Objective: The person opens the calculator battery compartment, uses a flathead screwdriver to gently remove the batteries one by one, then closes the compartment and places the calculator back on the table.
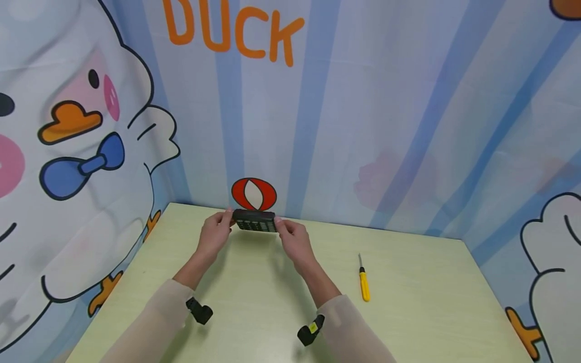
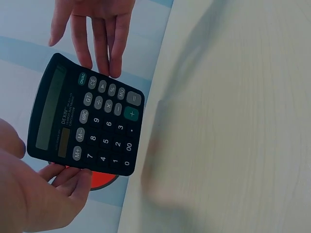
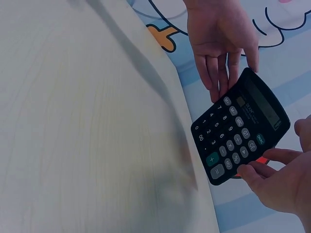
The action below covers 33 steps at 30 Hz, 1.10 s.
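Observation:
A black desk calculator [image 1: 255,221] is held up off the table near its back edge, one hand at each short side. My left hand [image 1: 215,233] holds its left side, and my right hand [image 1: 295,242] holds its right side. In the left wrist view the calculator [image 2: 99,109] shows its grey, green and black keys and its display, which looks blank. Fingertips of the right hand [image 2: 99,31] meet its far edge there. From the right wrist view, the left hand [image 3: 218,39] touches the opposite side of the calculator [image 3: 224,127].
A screwdriver [image 1: 365,285] with a yellow handle lies on the pale wooden table [image 1: 422,307], right of my right forearm. Behind the table hangs a blue-striped curtain [image 1: 354,101] with duck drawings. Small black cameras [image 1: 199,310] are strapped at both wrists.

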{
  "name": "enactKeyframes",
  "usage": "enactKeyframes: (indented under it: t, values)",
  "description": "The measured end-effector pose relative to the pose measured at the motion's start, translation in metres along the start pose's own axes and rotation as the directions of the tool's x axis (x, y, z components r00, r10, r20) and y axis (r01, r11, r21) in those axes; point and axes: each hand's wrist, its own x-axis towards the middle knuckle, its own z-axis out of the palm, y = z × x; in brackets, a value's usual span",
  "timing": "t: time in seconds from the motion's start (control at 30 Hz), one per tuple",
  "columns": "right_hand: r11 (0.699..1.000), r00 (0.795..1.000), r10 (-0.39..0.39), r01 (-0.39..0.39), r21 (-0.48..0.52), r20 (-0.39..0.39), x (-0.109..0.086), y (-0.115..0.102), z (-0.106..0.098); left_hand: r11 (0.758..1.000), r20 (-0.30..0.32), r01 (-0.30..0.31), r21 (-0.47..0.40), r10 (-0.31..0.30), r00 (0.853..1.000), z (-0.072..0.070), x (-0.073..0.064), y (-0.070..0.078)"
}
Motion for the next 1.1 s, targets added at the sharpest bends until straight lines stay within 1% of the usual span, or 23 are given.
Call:
enactKeyframes:
  t: [0.3,0.53,0.87,0.97,1.1]
  values:
    - [1.0,1.0,-0.019,0.019,-0.016,-0.007,-0.004,-0.0034,-0.0007,1.0,0.003,0.007,-0.019,-0.007,1.0,-0.0007,-0.0007,-0.0065]
    - [0.999,0.999,-0.035,0.035,-0.022,-0.008,-0.0072,-0.0061,-0.0018,0.999,-0.024,-0.014,-0.037,0.013,1.0,-0.0006,-0.0009,-0.0062]
    - [0.998,0.998,-0.051,0.05,-0.025,-0.024,-0.0078,-0.0069,0.001,0.999,-0.07,-0.015,-0.042,0.012,0.997,-0.0009,-0.0039,-0.0045]
    - [0.999,0.998,-0.052,0.051,-0.017,-0.025,-0.008,-0.0071,0.0012,0.998,-0.07,-0.007,-0.059,0.003,0.998,-0.0014,-0.0044,-0.0042]
    - [0.998,0.998,-0.054,0.054,-0.011,-0.022,-0.0071,-0.0063,0.0012,0.997,-0.055,0.009,-0.073,-0.013,0.998,-0.0024,-0.0042,-0.0058]
